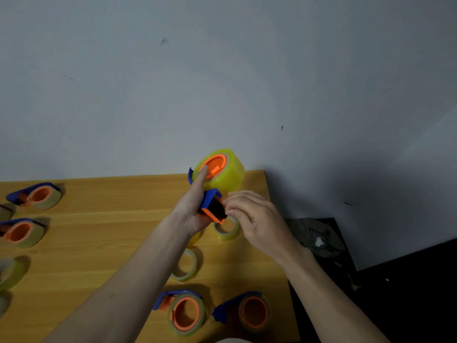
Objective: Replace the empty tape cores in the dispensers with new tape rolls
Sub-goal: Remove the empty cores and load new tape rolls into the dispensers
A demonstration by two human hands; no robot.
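1. The left hand point(190, 209) holds a blue and orange tape dispenser point(212, 206) up above the far part of the wooden counter point(99, 233); its fingers curl round the blue handle, and the forefinger lies straight along the side, its tip touching the orange hub.
2. A full yellow tape roll point(228, 174) sits on that orange hub, at the top end of the held dispenser.
3. The right hand point(257, 219) is at the dispenser's lower, cutter end; its fingers are bunched together and pinch something small there, too blurred to tell what.
4. Just under the two hands a thin, nearly empty tape core point(226, 230) lies on the counter.
5. A second thin core point(186, 264) lies nearer the person, partly hidden by the left forearm.
6. Two more dispensers lie at the near edge: one point(184, 313) just right of the left forearm, the other point(247, 311) beside it.
7. Two further dispensers lie at the left: one point(37, 195) farther back, one point(21, 231) nearer.
8. A loose roll point(11, 272) lies at the left edge, cut off by the frame.
9. A dark bag point(314, 236) lies on the black surface right of the counter.
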